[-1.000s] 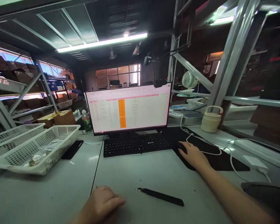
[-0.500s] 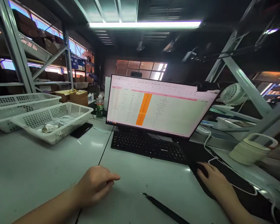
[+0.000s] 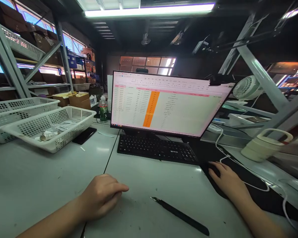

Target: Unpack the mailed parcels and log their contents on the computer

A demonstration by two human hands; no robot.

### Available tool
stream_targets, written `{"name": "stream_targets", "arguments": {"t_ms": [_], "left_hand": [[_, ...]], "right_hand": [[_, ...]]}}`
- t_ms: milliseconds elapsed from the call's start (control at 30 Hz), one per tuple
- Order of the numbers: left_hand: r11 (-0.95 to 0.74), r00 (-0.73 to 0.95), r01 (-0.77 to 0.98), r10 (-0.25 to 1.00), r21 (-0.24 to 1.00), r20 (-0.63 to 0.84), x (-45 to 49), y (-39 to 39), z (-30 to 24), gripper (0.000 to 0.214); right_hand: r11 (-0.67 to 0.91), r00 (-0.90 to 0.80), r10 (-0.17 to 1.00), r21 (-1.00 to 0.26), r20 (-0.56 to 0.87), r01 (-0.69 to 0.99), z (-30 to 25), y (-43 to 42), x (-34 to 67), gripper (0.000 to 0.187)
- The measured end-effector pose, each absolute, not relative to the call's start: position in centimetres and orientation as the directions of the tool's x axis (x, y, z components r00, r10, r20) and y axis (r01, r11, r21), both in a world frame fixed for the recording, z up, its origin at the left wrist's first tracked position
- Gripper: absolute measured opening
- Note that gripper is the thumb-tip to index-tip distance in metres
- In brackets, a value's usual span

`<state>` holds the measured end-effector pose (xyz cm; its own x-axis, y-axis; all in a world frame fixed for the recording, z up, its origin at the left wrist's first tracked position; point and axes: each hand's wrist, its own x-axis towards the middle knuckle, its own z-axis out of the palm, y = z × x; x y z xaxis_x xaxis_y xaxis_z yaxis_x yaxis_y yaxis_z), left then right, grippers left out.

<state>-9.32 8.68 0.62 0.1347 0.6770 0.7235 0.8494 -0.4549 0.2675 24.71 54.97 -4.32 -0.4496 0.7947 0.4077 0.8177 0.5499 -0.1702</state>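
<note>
My left hand (image 3: 103, 196) rests on the white tabletop with nothing in it. Its index finger points right, apart from the thumb, while the other fingers curl under. On the black mat at the right, my right hand (image 3: 225, 178) covers a black computer mouse (image 3: 215, 169), mostly hidden under the palm and fingers. Between the hands lies a slim black tool (image 3: 181, 215) with a pointed metal tip, untouched. Beyond them is a black keyboard (image 3: 154, 147). Behind it stands a monitor (image 3: 183, 112) showing a spreadsheet with an orange column and a pink header row.
White perforated baskets stand at the left; the nearer basket (image 3: 57, 145) holds small packets. Beside it lie a black phone (image 3: 84, 136) and a green-labelled bottle (image 3: 103, 110). A cream lidded container (image 3: 260, 148), a white cable (image 3: 253, 186) and a small fan (image 3: 245, 87) are at the right.
The view has tilted down slightly, so the monitor and shelves sit higher and more of the black tool shows. Both hands keep about the same places on the desk.
</note>
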Motion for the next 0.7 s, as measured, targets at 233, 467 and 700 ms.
{"name": "stream_targets", "arguments": {"t_ms": [233,467,700], "left_hand": [[-0.456,0.147,0.85,0.683,0.262,0.715,-9.4,8.8,0.6,0.033],[-0.476,0.156,0.837,0.68,0.27,0.716,-9.6,8.7,0.3,0.036],[-0.462,0.16,0.843,0.703,0.275,0.693,-9.7,8.7,0.3,0.034]], "right_hand": [[0.554,-0.454,0.792,-0.168,0.409,0.815,-3.8,54.2,24.6,0.052],[0.477,-0.383,0.83,-0.159,0.405,0.865,-4.1,54.6,24.3,0.059],[0.499,-0.405,0.812,-0.138,0.421,0.856,-4.7,55.2,24.5,0.055]]}}
